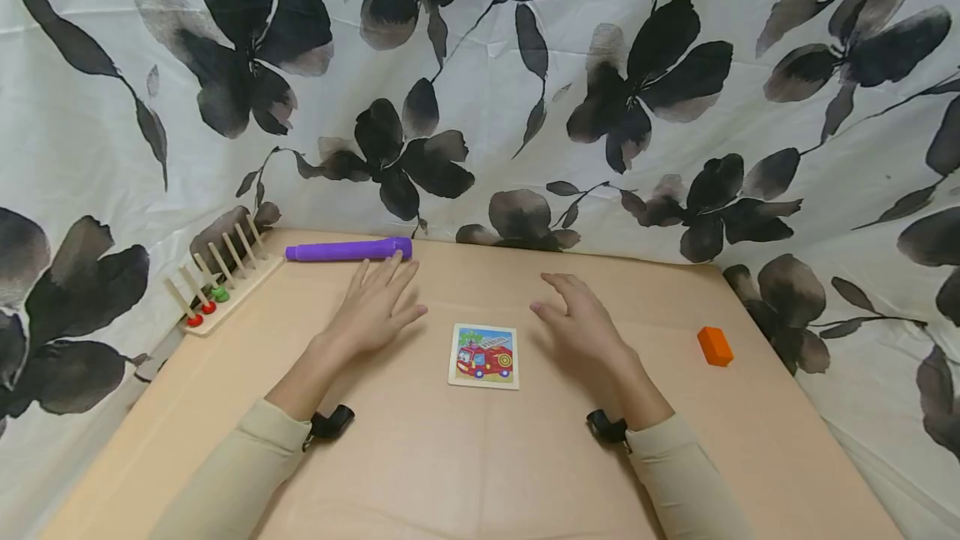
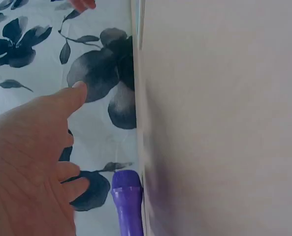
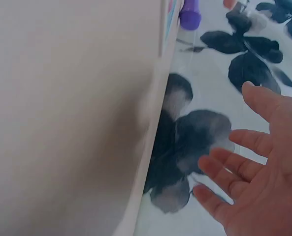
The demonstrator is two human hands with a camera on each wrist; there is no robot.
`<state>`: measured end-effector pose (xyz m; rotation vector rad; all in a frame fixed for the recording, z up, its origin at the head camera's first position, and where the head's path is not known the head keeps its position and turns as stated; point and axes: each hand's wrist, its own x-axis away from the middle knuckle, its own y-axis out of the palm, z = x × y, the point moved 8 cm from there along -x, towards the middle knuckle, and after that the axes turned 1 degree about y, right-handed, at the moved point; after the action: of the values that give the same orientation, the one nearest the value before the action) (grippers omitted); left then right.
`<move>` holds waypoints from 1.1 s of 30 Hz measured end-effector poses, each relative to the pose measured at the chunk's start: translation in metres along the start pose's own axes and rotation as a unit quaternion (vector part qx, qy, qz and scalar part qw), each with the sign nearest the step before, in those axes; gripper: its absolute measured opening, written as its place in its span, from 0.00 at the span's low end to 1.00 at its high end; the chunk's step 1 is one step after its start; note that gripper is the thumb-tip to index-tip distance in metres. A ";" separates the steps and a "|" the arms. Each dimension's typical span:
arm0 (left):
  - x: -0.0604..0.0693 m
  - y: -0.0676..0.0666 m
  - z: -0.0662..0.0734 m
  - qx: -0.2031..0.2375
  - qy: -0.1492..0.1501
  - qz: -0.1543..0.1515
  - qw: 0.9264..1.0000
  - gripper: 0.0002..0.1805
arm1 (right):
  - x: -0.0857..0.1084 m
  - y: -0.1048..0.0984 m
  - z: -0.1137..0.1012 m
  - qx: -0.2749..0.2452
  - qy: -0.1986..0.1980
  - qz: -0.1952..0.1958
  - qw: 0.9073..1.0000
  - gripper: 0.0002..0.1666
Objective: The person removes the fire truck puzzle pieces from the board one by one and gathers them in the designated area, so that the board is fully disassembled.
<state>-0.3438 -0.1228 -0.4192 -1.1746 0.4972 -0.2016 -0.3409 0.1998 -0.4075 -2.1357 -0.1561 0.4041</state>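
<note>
A square picture puzzle tile [image 1: 483, 357] with a red fire truck lies flat on the table between the two hands. My left hand [image 1: 373, 307] hovers to its left with fingers spread, holding nothing; its fingertips overlap the near side of a purple tube [image 1: 348, 250] in the head view. In the left wrist view the left hand [image 2: 35, 157] is apart from the purple tube [image 2: 128, 201]. My right hand [image 1: 585, 319] is held to the right of the tile, fingers loosely bent and holding nothing. The right wrist view shows the right palm [image 3: 269, 167] bare.
At the back left stands a wooden peg board [image 1: 232, 290] with upright pegs and several red and green beads. An orange block [image 1: 715, 347] lies on the right of the table [image 1: 480, 465]. A floral cloth [image 1: 525, 90] hangs behind and at both sides.
</note>
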 end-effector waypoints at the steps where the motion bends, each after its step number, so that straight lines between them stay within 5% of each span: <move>1: 0.002 0.001 0.002 0.014 0.001 -0.004 1.000 0.43 | -0.001 0.002 -0.003 -0.019 0.002 -0.004 1.000 0.37; 5: 0.014 0.007 0.009 0.089 0.002 -0.029 0.996 0.41 | -0.005 0.010 -0.013 -0.080 -0.001 -0.018 0.997 0.31; 11: 0.031 0.018 0.019 0.206 -0.015 -0.053 0.977 0.36 | -0.009 0.026 -0.023 -0.122 -0.002 -0.051 0.991 0.29; 19: 0.038 0.039 0.038 0.278 0.002 -0.078 0.957 0.27 | -0.016 0.044 -0.039 -0.153 -0.048 -0.105 0.981 0.27; 23: 0.040 0.046 0.045 0.275 0.004 -0.075 0.958 0.25 | -0.021 0.057 -0.049 -0.156 -0.081 -0.139 0.975 0.29; 33: 0.037 0.050 0.055 0.206 0.026 -0.051 0.977 0.26 | -0.026 0.080 -0.061 -0.159 -0.101 -0.215 0.958 0.28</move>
<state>-0.2903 -0.0725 -0.4592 -0.7910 0.4156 -0.4051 -0.3473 0.1006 -0.4361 -2.2852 -0.8372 0.3547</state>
